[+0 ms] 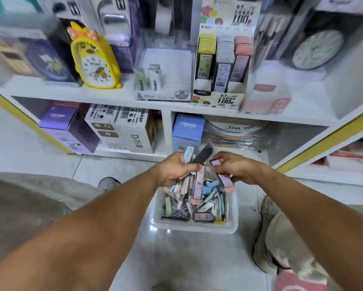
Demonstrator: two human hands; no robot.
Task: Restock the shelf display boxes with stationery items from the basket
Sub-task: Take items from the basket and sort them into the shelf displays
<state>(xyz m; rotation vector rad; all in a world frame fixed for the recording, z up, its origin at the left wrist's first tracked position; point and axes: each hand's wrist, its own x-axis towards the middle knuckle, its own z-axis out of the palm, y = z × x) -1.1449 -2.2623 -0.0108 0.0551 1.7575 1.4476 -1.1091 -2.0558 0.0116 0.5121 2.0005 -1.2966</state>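
The left hand [174,168], just below the centre of the frame, has its grip curled round a small bundle of slim packets [197,155]: pale blue and pink ones and a dark one that sticks up toward the shelf. The right hand [234,168], just beside it, pinches a small lilac packet [216,162] between fingertips and thumb, with another lilac packet below its fingers. Both hands hang over the far end of a clear plastic basket [197,226] that stands on the pale tiled floor [187,259] in the lower middle of the frame, heaped with more pastel packets lying every way.

Above, at the top centre, the white shelf [117,99] carries a clear display box [165,80] marked 2B, holding only two packets at its left side. Just right of it stands a cardboard display box [221,95] with rows of yellow, grey and pink packets. Left of the clear box stands a yellow chick-shaped clock [94,61]. A shoe [267,234] shows at lower right.
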